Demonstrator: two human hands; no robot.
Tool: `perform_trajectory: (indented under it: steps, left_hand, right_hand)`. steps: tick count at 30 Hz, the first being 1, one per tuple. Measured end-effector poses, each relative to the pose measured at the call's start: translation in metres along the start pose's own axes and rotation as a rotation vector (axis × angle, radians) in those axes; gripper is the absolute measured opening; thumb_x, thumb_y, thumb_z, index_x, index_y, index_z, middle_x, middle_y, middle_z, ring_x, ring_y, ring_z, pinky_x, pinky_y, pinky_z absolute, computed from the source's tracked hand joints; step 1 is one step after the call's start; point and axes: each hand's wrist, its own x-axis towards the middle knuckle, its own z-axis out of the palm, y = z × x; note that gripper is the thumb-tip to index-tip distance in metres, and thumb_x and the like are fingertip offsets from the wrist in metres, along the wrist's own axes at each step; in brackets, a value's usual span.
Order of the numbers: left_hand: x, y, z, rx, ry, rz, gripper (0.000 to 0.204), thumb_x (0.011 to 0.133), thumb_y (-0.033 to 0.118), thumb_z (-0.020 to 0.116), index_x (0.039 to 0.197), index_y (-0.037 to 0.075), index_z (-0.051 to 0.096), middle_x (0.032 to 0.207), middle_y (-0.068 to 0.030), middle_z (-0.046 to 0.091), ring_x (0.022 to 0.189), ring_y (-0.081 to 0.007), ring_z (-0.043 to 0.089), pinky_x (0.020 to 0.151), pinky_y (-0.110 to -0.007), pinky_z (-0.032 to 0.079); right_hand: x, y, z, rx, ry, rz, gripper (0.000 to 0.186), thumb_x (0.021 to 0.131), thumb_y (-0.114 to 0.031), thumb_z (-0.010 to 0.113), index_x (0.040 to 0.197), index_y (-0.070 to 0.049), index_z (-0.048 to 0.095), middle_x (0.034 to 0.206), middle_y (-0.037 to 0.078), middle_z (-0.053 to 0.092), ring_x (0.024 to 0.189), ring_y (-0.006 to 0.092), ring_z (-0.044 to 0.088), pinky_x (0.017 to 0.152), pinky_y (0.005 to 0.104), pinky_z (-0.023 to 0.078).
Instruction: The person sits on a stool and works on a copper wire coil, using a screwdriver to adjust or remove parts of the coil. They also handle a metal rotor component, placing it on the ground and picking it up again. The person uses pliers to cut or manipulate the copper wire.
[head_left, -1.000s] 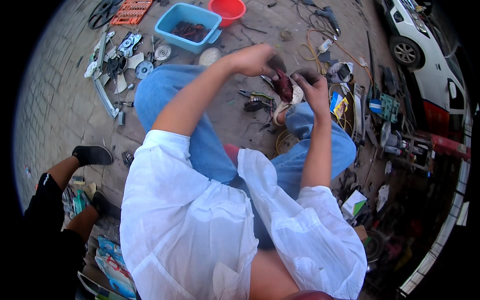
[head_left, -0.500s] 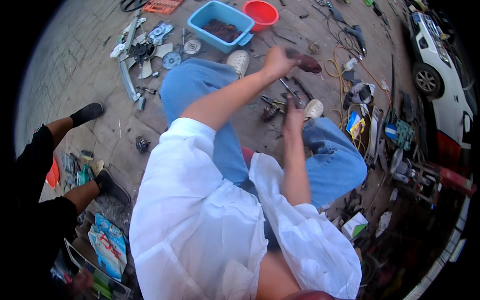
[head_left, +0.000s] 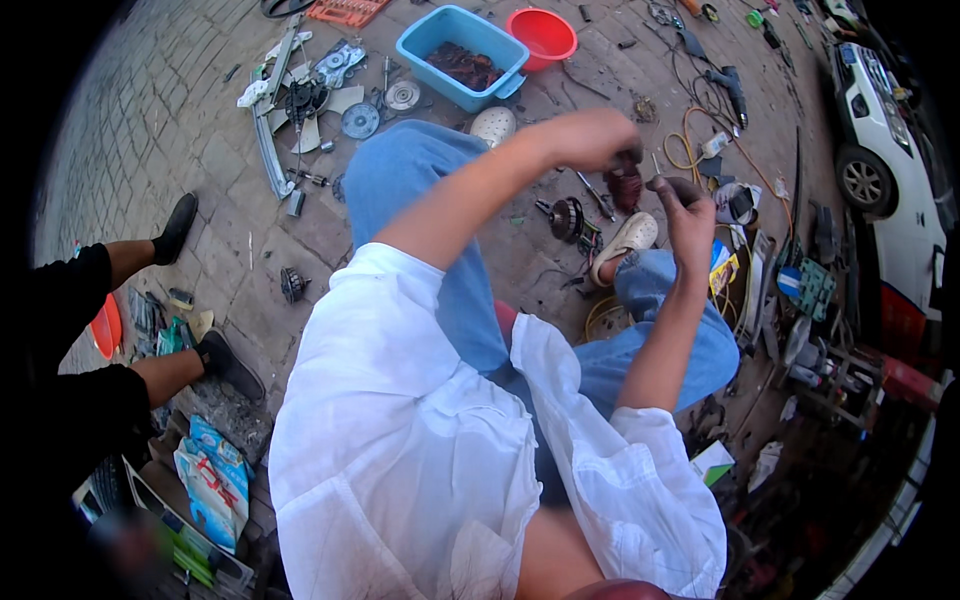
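In the head view, the ground is stone, with a blue tub near the top. The left hand has its fingers clamped on a dark red bundle, up between both hands. The right hand is just beside it; I cannot tell if its fingers pinch anything.

A head-worn fisheye camera looks steeply down, close above the loose white cloth shirt, its wide view spanning grey block paving out to the white car near the paving's right edge.
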Motion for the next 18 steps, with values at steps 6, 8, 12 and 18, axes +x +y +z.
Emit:
perform_trajectory:
  steps: [6, 8, 12, 18]
  left_hand:
    - [-0.013, -0.005, 0.0, -0.636, -0.136, -0.094, 0.034, 0.073, 0.009, 0.072, 0.106, 0.002, 0.066, 0.091, -0.0071, 0.069, 0.082, -0.0144, 0.062, 0.078, -0.03, 0.049]
    - [-0.008, 0.002, 0.007, -0.835, -0.045, -0.173, 0.035, 0.076, 0.008, 0.072, 0.108, -0.003, 0.064, 0.098, -0.0058, 0.068, 0.088, -0.0149, 0.062, 0.082, -0.028, 0.049]
    - [0.002, -0.007, 0.037, -1.371, 0.28, -0.469, 0.039, 0.077, 0.004, 0.071, 0.112, -0.009, 0.058, 0.107, -0.014, 0.063, 0.092, -0.0173, 0.062, 0.085, -0.028, 0.051]
    - [-0.006, -0.037, 0.048, -0.323, 0.437, -0.638, 0.028, 0.073, 0.01, 0.07, 0.1, 0.003, 0.068, 0.086, -0.0138, 0.069, 0.079, -0.0218, 0.067, 0.075, -0.034, 0.05]
  right_hand:
    - [-0.002, 0.032, 0.017, 0.502, 0.01, 0.122, 0.019, 0.085, -0.015, 0.065, 0.097, 0.0, 0.063, 0.085, 0.003, 0.064, 0.075, 0.0121, 0.058, 0.07, 0.0256, 0.047]
    - [0.003, 0.071, 0.034, 0.815, 0.151, 0.062, 0.02, 0.088, -0.014, 0.063, 0.104, -0.003, 0.058, 0.09, 0.003, 0.062, 0.077, 0.0135, 0.059, 0.071, 0.0246, 0.049]
    - [-0.005, 0.097, 0.089, 1.16, 0.26, 0.096, 0.02, 0.09, -0.013, 0.06, 0.106, -0.001, 0.058, 0.095, 0.003, 0.059, 0.074, 0.0099, 0.054, 0.071, 0.0227, 0.047]
    - [-0.034, 0.121, 0.129, 0.606, 0.315, 0.239, 0.021, 0.09, -0.017, 0.06, 0.097, 0.002, 0.065, 0.083, 0.002, 0.062, 0.077, 0.0088, 0.054, 0.072, 0.0233, 0.043]
